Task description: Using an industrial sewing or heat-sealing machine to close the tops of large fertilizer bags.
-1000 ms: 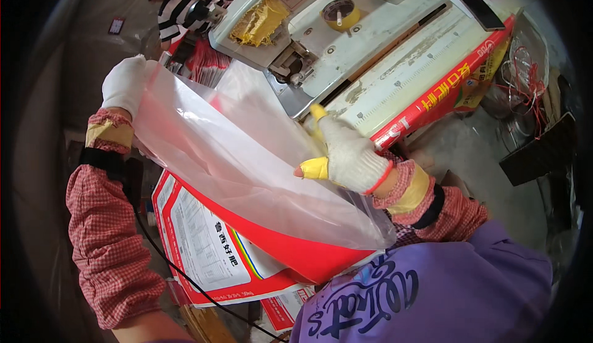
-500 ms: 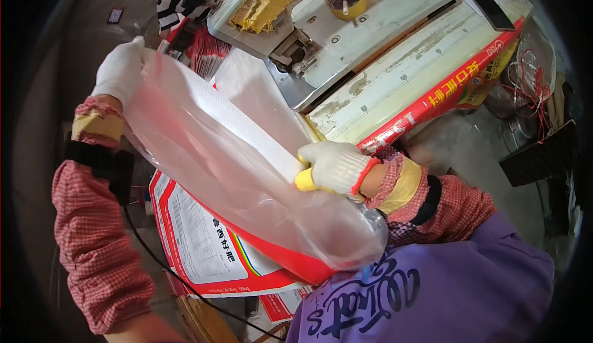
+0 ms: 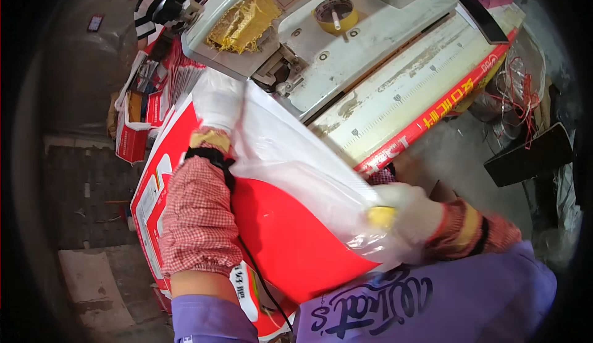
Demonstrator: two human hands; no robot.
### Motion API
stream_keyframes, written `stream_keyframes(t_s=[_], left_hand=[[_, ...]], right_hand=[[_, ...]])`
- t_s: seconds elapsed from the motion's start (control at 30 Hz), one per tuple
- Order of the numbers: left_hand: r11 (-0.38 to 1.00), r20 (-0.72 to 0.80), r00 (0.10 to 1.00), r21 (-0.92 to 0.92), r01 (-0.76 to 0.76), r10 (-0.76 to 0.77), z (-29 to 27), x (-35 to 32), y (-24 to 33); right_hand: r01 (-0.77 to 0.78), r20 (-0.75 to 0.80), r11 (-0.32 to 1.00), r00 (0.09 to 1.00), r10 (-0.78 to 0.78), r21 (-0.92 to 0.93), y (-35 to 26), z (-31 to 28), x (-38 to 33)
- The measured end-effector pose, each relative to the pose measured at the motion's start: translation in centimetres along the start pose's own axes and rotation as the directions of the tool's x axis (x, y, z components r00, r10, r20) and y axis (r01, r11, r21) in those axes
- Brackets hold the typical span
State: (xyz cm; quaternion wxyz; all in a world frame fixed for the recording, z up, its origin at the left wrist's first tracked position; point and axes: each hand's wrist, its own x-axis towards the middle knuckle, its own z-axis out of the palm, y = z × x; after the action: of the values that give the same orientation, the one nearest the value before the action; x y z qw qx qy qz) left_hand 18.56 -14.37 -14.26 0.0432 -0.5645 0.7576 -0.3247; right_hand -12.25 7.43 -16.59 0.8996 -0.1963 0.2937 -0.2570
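Note:
A red and white printed sack (image 3: 278, 232) lies slanting in front of me, with a clear plastic liner (image 3: 290, 182) and a white woven edge along its upper side. My left hand (image 3: 219, 105), in a white glove smeared by motion, is at the far end of the sack, and the film runs up to it. The fingertips are hard to make out, but the hand looks closed on the liner. At the near end, my right hand (image 3: 407, 216), in a white glove with yellow fingertips, is closed on the gathered film, also blurred.
Beyond the sack is a sewing machine (image 3: 272, 71) with a yellow cloth pad (image 3: 244, 21) and a tape roll (image 3: 335, 15). A worn ruled board (image 3: 383, 102) with a red printed strip runs rightward. Folded red and white packages (image 3: 179, 74) stand left. A black cable (image 3: 262, 281) crosses the sack.
My left hand has swung right and inward, carrying the film over and uncovering the red sack face. My right hand has moved right and slightly down. The whole view has shifted slightly.

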Motion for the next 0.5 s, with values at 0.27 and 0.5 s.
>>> stream_keyframes(t_s=[0.27, 0.5], left_hand=[[0.871, -0.385, 0.905, -0.364, -0.33, 0.181, 0.6, -0.8, -0.6], [0.78, 0.003, 0.997, -0.624, -0.054, 0.072, -3.1, 0.7, 1.8]], right_hand=[[-0.046, -0.338, 0.955, 0.939, -0.059, -0.293, 1.4, -3.0, -0.9], [0.094, -0.185, 0.459, 0.831, -0.525, -0.883, 1.5, -2.3, -2.1]])
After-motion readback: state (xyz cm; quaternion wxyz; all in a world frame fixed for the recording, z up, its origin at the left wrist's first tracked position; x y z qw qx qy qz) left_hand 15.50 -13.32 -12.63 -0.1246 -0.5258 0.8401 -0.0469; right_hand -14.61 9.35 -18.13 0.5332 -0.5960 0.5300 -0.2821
